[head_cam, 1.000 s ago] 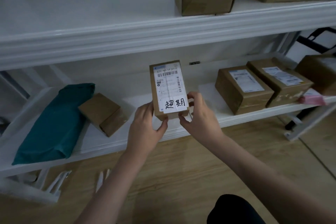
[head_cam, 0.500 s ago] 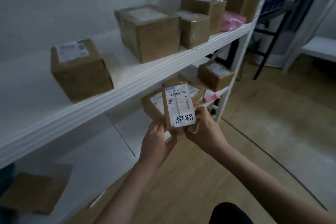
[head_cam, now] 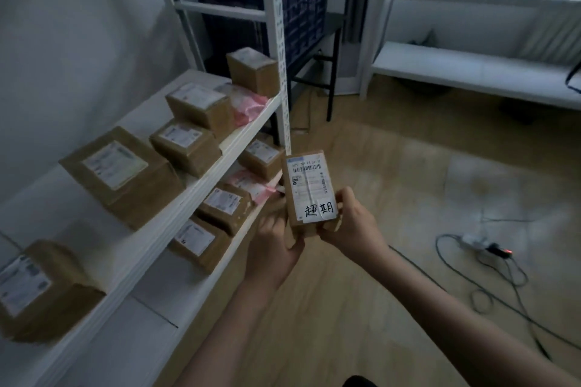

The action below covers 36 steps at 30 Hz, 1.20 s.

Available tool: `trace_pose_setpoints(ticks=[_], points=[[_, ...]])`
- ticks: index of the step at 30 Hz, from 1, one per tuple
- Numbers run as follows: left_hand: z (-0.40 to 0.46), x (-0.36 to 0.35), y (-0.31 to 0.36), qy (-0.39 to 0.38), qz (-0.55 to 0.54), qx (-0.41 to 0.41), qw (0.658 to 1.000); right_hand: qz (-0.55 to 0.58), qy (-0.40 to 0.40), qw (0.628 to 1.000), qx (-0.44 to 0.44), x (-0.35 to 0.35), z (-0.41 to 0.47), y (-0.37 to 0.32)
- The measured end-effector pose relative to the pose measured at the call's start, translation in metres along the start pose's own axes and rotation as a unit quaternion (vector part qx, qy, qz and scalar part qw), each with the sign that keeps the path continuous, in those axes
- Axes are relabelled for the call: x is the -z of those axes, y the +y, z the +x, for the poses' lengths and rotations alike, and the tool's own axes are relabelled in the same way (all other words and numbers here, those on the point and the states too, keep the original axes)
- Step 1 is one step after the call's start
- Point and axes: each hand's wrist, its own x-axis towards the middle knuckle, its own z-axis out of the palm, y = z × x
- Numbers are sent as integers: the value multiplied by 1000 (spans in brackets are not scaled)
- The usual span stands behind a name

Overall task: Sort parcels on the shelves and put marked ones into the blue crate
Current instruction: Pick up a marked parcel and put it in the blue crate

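Note:
A small brown parcel [head_cam: 309, 188] with a shipping label and a white sticker bearing handwritten characters is held upright in front of me. My left hand [head_cam: 273, 248] grips its lower left side and my right hand [head_cam: 352, 220] grips its lower right corner. The blue crate [head_cam: 301, 12] stands on a black stand at the far end of the white shelves [head_cam: 201, 179], with items inside it. Several brown parcels [head_cam: 125, 173] lie on the shelves to my left.
Pink soft bags [head_cam: 251, 104] lie on both shelf levels. A white upright post [head_cam: 281, 50] stands between me and the crate. A power strip with cables [head_cam: 484, 248] lies on the wooden floor at right. Another white rack [head_cam: 471, 69] stands at back right.
My view has swung right from the lower shelf toward the end of the shelves and the crate. Both hands keep holding the marked parcel, carried along to the right.

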Motion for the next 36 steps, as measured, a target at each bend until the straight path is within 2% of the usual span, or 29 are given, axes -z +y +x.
trace_pose_setpoints(ticks=[10, 18, 24, 29, 36], points=[[102, 66, 195, -41, -29, -68, 996, -42, 25, 997, -55, 232, 22, -44], [175, 76, 295, -72, -37, -95, 992, -100, 37, 993, -50, 343, 58, -48], [235, 79, 316, -68, -19, -89, 993, -128, 42, 991, -5, 375, 119, -48], [307, 61, 293, -47, -38, -77, 995, -118, 20, 993, 11, 376, 200, -51], [443, 36, 270, 0, -49, -82, 995, -88, 43, 995, 5, 384, 336, -56]])
